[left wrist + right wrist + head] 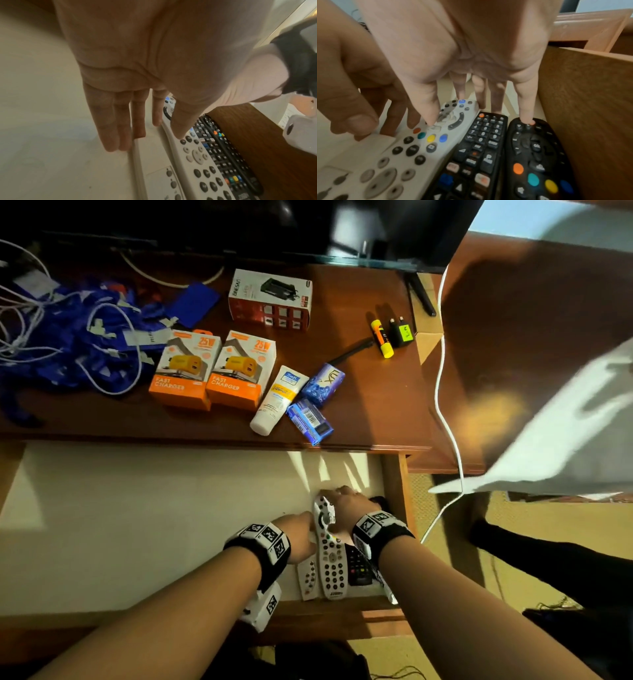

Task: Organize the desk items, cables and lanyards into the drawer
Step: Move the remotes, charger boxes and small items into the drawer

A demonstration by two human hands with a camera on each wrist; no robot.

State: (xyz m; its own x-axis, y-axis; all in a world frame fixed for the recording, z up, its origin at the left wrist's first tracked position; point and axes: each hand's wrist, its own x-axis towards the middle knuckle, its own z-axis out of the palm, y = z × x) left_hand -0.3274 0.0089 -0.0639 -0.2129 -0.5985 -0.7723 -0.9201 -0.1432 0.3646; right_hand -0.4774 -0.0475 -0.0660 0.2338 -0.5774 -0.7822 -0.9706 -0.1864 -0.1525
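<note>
My left hand (130,65) and right hand (462,51) reach into the open drawer (137,525), fingers straight and relaxed, resting on remotes (481,146) lined against its right wall. Farther off, the wooden desk (376,392) holds charger boxes (212,369), blue lanyards (68,344) and white cables (113,350).
</note>
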